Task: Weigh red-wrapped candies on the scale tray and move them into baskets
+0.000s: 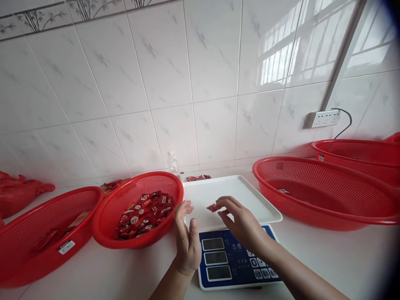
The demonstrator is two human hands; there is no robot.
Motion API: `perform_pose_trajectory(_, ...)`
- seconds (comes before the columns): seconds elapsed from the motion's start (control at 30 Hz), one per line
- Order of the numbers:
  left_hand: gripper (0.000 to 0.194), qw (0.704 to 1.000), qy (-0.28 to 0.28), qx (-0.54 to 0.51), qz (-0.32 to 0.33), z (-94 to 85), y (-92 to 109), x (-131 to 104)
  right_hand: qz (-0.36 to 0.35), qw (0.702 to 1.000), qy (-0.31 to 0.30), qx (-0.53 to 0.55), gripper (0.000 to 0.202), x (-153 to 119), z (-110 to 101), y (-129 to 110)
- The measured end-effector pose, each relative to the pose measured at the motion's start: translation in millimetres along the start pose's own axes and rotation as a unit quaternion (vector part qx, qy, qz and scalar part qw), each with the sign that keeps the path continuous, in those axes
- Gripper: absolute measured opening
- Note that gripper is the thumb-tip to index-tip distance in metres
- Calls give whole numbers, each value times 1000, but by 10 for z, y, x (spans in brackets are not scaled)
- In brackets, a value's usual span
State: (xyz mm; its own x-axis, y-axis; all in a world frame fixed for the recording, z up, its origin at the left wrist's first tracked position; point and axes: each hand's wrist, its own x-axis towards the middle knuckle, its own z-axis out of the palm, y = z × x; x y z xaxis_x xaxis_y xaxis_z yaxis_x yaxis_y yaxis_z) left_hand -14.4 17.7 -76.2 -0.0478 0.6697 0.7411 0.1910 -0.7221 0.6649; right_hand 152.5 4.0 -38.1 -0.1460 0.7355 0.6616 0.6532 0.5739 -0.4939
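White, shallow and plastic, the rectangular tray (231, 187) of a weighing scale forms the centre of the clock face used here. At 6 o'clock lies the scale's blue control panel (236, 278), with three grey display windows (215, 258) on its left side and white-bordered keys on its right.

My right hand (242, 216) reaches in from 5 o'clock, the fingers bent and pinching a small, glossy red packet (211, 207) at their tips, above the tray's surface. My left hand (188, 246), at about 8 o'clock, is released, its fingers extended and thumb upright; it stands between the scale and a round red perforated plastic basket (125, 198) at 9 o'clock. I cannot tell whether it touches the rim. A heap of red packets (146, 212) fills the floor of this basket.

Farther out, towards 8 o'clock, a second red basket (34, 266) bears a white label. A large oval red basket (300, 175) stands at 3 o'clock, just beside the tray. A clear plastic bottle (174, 163) stands at 10 o'clock on the pale worktop (125, 275), near the tiled wall.
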Motion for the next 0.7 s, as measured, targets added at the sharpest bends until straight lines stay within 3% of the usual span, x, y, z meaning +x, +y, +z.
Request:
perform_pose_trajectory(0.1, 34, 999, -27, 24, 7, -14, 52, 24, -31, 995, -45, -79, 20, -81, 3, 47)
perform_pose_trajectory(0.23, 26, 995, -59, 72, -23, -155, 237, 218, -85, 981, -40, -167, 21, -208, -25, 71)
perform_pose_trajectory(0.33, 25, 984, -122, 114, -68, -421, 337, 554, -105, 975, -10, -196, 28, -272, -66, 108)
perform_pose_trajectory(0.43, 31, 946, -211, 189, -154, -810, 227, 963, -110, 972, 18, -205, 33, -315, -96, 133)
perform_pose_trajectory(0.53, 42, 866, -305, 311, -246, -1242, -84, 1267, -115, 974, 29, -192, 33, -336, -114, 135)
perform_pose_trajectory(0.63, 68, 713, -429, 435, -344, -1587, -398, 1364, -127, 976, 48, -171, 32, -340, -130, 137)
perform_pose_trajectory(0.7, 84, 633, -468, 482, -386, -1702, -531, 1339, -132, 977, 64, -158, 30, -346, -134, 149)
